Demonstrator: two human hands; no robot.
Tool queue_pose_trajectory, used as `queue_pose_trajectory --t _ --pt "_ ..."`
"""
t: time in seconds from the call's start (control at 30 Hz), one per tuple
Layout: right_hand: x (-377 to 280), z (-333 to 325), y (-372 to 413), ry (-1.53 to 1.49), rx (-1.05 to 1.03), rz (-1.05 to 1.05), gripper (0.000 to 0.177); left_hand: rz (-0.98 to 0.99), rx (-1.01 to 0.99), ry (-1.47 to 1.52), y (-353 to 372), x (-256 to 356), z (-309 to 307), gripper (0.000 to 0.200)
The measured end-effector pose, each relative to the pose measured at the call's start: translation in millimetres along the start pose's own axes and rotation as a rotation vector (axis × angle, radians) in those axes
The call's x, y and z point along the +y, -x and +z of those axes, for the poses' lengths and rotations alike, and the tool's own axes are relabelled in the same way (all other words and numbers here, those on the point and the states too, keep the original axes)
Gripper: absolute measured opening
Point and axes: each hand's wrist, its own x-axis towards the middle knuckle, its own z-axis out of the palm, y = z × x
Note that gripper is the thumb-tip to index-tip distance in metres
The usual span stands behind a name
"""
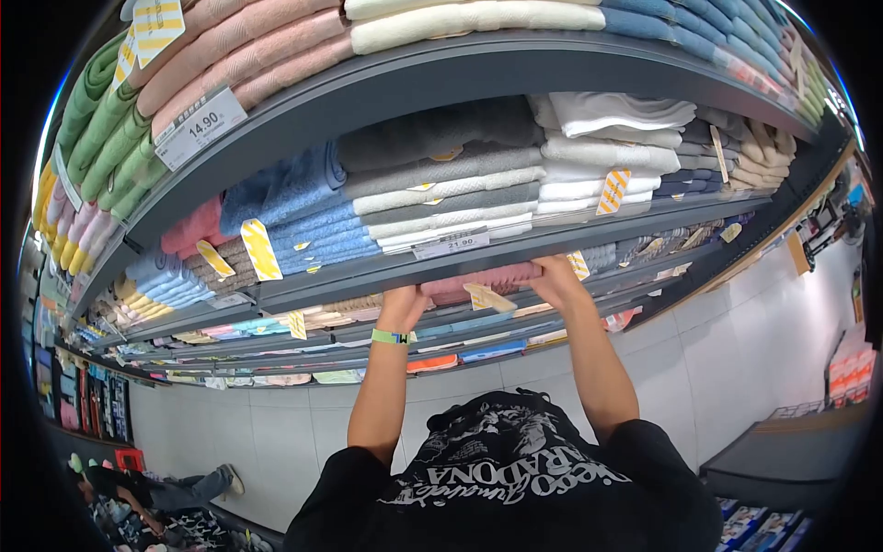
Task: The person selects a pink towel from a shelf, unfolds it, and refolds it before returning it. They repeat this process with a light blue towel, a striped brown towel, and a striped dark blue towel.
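Note:
Both my hands are at a folded pink towel (pixel 480 279) on the shelf level below the row with the 21.90 tag. My left hand (pixel 401 304), with a green band at the wrist, grips its left end. At the right end, my right hand (pixel 556 280) is closed on the towel, thumb toward the front. A yellow-and-white striped label (pixel 489 298) hangs from the towel's front. The shelf edge above hides part of the towel's top and back.
Just above runs a dark shelf edge (pixel 359 268) carrying a price tag (pixel 451 243). Stacked grey towels (pixel 451 175), blue towels (pixel 299 235) and white towels (pixel 607 152) fill that level. A person (pixel 156 492) is at the lower left. Pale floor tiles (pixel 276 423) lie below.

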Motion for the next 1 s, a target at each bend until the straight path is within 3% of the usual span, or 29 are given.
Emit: queue_pose_trajectory --t 0.03,0.13,0.17,0.3,0.4,0.47,0.57,0.7,0.83,0.9,1.0 --pt "1 -13 -4 0.056 -0.109 0.031 0.031 -0.019 -0.024 0.009 -2 1 -3 0.042" --pt "-2 -12 -7 0.317 -0.069 -0.069 0.032 0.079 -0.043 0.008 -19 -6 -29 0.042" --pt "-2 -7 -8 0.262 -0.037 -0.116 0.034 0.06 -0.122 0.079 -23 -3 -32 0.043" --pt "-2 7 -19 0.098 -0.061 -0.148 0.037 0.015 -0.103 0.29 -46 -3 -58 0.036" --pt "5 0 -26 0.034 -0.113 -0.149 0.033 0.126 -0.057 -0.187 -44 -1 -56 0.032" --pt "10 -1 -20 0.313 0.007 -0.241 0.026 0.202 -0.021 -0.502 -43 1 -54 0.03" --pt "16 2 -15 0.452 0.023 -0.355 0.019 0.297 0.045 -0.973 -32 -2 -55 0.027" --pt "13 6 -8 0.61 0.08 -0.291 0.018 0.443 0.065 -1.714 -16 8 -35 0.024" --pt "20 4 -6 0.968 0.091 -0.36 0.021 0.648 -0.036 -1.692 3 0 -25 0.027" --pt "22 1 -3 1.131 0.11 -0.402 0.024 0.475 0.006 -1.264 21 1 0 0.031" --pt "27 3 4 1.229 0.121 -0.399 0.03 0.402 0.028 -1.293 34 5 17 0.034"
